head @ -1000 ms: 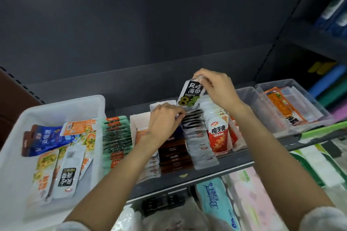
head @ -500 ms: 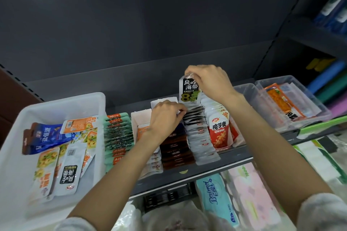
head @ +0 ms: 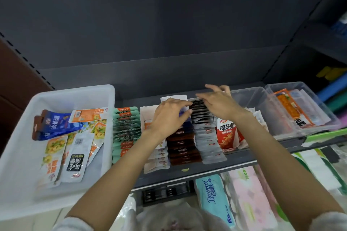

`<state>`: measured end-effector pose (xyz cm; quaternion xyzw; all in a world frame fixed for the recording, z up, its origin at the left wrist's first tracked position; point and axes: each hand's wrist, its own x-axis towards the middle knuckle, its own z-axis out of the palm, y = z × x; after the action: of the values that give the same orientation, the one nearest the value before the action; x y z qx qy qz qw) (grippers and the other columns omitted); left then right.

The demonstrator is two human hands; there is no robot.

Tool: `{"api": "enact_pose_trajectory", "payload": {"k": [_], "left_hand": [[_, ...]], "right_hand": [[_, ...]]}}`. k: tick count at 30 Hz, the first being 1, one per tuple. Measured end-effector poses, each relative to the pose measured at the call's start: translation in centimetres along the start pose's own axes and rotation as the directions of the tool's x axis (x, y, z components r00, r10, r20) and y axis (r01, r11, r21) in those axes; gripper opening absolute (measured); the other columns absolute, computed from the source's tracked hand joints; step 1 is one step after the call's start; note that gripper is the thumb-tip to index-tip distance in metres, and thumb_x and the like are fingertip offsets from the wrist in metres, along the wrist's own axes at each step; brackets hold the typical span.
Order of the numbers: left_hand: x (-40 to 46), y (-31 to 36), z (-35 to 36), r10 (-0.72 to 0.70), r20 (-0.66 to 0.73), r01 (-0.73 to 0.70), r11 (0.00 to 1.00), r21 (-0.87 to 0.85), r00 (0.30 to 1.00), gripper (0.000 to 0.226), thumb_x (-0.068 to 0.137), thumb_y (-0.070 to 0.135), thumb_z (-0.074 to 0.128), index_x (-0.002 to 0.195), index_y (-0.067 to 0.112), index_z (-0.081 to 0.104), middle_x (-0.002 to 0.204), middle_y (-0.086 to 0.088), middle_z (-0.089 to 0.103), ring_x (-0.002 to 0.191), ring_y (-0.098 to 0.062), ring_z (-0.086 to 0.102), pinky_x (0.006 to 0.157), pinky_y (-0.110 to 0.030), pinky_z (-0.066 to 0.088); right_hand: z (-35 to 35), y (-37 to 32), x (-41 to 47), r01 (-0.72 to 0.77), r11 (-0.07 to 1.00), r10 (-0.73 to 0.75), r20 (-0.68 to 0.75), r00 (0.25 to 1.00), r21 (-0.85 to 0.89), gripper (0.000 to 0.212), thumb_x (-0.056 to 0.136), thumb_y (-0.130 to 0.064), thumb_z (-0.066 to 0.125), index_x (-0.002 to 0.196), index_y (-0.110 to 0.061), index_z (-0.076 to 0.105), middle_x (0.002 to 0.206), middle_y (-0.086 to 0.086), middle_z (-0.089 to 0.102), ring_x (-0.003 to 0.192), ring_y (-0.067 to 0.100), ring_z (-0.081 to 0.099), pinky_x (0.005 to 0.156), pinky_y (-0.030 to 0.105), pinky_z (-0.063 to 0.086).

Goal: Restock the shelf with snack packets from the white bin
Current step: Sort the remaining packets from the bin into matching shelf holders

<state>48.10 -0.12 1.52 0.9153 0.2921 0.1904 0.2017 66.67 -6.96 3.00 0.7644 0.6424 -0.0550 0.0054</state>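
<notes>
Both hands sit over the middle of the shelf [head: 234, 163]. I log them first. Left hand [head: 169, 116]: palm down, fingers loosely bent, fingertips resting at the back end of the grey-and-black packet row [head: 204, 131]; I see nothing pinched in it. Right hand [head: 218, 103]: fingers spread and nearly straight, tips laid on the rearmost packets of the same row, holding nothing that I can make out. The two hands almost meet over that row's far end.

Items near the hands, as I read them:
- Under the left wrist: dark brown packet row [head: 183, 146], running toward me.
- Left of that: a white carton [head: 148, 112] with pale packets spilling from its near end.
- Further left: green-edged packet row [head: 125, 133], packed upright.
- Just below the right wrist: red-and-white packet [head: 227, 133], standing face forward at the head of its row.
- Right of the right forearm: two clear tubs [head: 262, 110]; the farther one holds orange packets [head: 293, 110].

Well left of the left hand: white bin [head: 22, 148], beside the shelf. Inside it lie blue packets [head: 54, 124], an orange-and-white packet [head: 88, 116], yellow-printed packets [head: 54, 146] and one grey packet with a black label [head: 75, 157], all flat and overlapping.

Below both forearms, on the lower level: a teal tissue pack [head: 216, 199] and a pink pack [head: 249, 199] beside it.
</notes>
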Motion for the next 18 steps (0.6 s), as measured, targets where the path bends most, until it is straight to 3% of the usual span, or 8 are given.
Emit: {"api": "enact_pose_trajectory", "payload": {"k": [1, 3, 5, 7, 9, 12, 15, 18], "left_hand": [[-0.7, -0.3, -0.8, -0.008, -0.032, 0.007, 1.000, -0.025, 0.999, 0.030, 0.092, 0.032, 0.054, 0.121, 0.026, 0.061, 0.120, 0.004, 0.064, 0.115, -0.016, 0.053, 0.093, -0.031, 0.041], [-2.8, -1.3, -3.2, -0.023, -0.143, 0.010, 0.996, -0.091, 0.989, 0.029, 0.092, 0.033, 0.054, 0.120, 0.027, 0.061, 0.119, 0.008, 0.064, 0.112, -0.011, 0.054, 0.092, -0.027, 0.042], [-5.5, -2.9, -5.9, -0.074, -0.298, 0.026, 0.986, -0.163, 0.952, 0.026, 0.092, 0.034, 0.051, 0.113, 0.024, 0.064, 0.109, 0.010, 0.066, 0.101, -0.006, 0.057, 0.086, -0.021, 0.044], [-8.8, -5.2, -8.5, -0.159, -0.448, 0.071, 0.976, -0.205, 0.880, 0.025, 0.093, 0.033, 0.047, 0.099, 0.018, 0.066, 0.092, 0.009, 0.067, 0.085, -0.004, 0.059, 0.073, -0.018, 0.044], [-12.1, -8.0, -10.8, -0.270, -0.526, 0.158, 0.956, -0.248, 0.806, 0.024, 0.093, 0.032, 0.046, 0.088, 0.017, 0.064, 0.080, 0.008, 0.064, 0.074, -0.005, 0.057, 0.062, -0.018, 0.041], [-16.6, -13.6, -12.9, -0.433, -0.496, 0.359, 0.902, -0.241, 0.753, 0.008, 0.089, 0.029, 0.053, 0.086, 0.025, 0.059, 0.074, 0.008, 0.061, 0.070, -0.005, 0.057, 0.062, -0.017, 0.042], [-20.3, -20.1, -13.3, -0.603, -0.313, 0.616, 0.785, -0.069, 0.733, 0.018, 0.083, 0.023, 0.062, 0.101, 0.020, 0.063, 0.090, -0.002, 0.065, 0.083, -0.021, 0.062, 0.071, -0.034, 0.051], [-22.1, -24.3, -12.8, -0.728, -0.070, 0.731, 0.678, 0.078, 0.682, 0.042, 0.082, 0.017, 0.066, 0.123, 0.013, 0.057, 0.117, -0.012, 0.059, 0.108, -0.032, 0.055, 0.088, -0.040, 0.045]], "right_hand": [[0.0, -0.2, -0.4, -0.019, 1.000, 0.020, -0.027, 0.999, 0.021, 0.044, 0.101, -0.022, 0.030, 0.145, -0.024, 0.034, 0.146, -0.002, 0.042, 0.143, 0.014, 0.013, 0.109, 0.041, 0.007], [-0.2, -1.7, -1.3, -0.028, 0.994, 0.052, -0.229, 0.972, 0.107, 0.044, 0.100, -0.022, 0.034, 0.144, -0.022, 0.035, 0.144, -0.001, 0.044, 0.141, 0.020, 0.020, 0.111, 0.042, 0.010], [-1.1, -4.7, -2.2, 0.062, 0.967, 0.060, -0.459, 0.886, 0.247, 0.040, 0.098, -0.022, 0.036, 0.136, -0.018, 0.047, 0.132, 0.003, 0.056, 0.130, 0.022, 0.038, 0.107, 0.041, 0.025], [-2.2, -9.0, -3.1, 0.191, 0.899, 0.070, -0.559, 0.826, 0.395, 0.037, 0.096, -0.022, 0.037, 0.127, -0.017, 0.056, 0.119, 0.002, 0.063, 0.113, 0.017, 0.052, 0.096, 0.034, 0.040], [-2.7, -13.8, -3.4, 0.297, 0.816, 0.026, -0.544, 0.839, 0.496, 0.032, 0.096, -0.022, 0.040, 0.122, -0.019, 0.059, 0.108, -0.004, 0.068, 0.100, 0.010, 0.061, 0.086, 0.027, 0.048], [-1.6, -21.3, -2.5, 0.412, 0.722, -0.129, -0.477, 0.869, 0.555, 0.030, 0.094, -0.025, 0.041, 0.112, -0.021, 0.064, 0.098, -0.007, 0.072, 0.088, 0.009, 0.067, 0.074, 0.033, 0.055], [1.0, -28.1, -0.1, 0.416, 0.744, -0.299, -0.296, 0.907, 0.523, 0.028, 0.094, -0.022, 0.045, 0.113, -0.022, 0.065, 0.107, -0.003, 0.070, 0.091, 0.019, 0.067, 0.071, 0.040, 0.054], [4.8, -33.8, 2.9, 0.385, 0.819, -0.405, -0.047, 0.913, 0.425, 0.034, 0.095, -0.018, 0.043, 0.127, -0.019, 0.057, 0.122, 0.003, 0.062, 0.107, 0.025, 0.058, 0.085, 0.041, 0.049]]}}
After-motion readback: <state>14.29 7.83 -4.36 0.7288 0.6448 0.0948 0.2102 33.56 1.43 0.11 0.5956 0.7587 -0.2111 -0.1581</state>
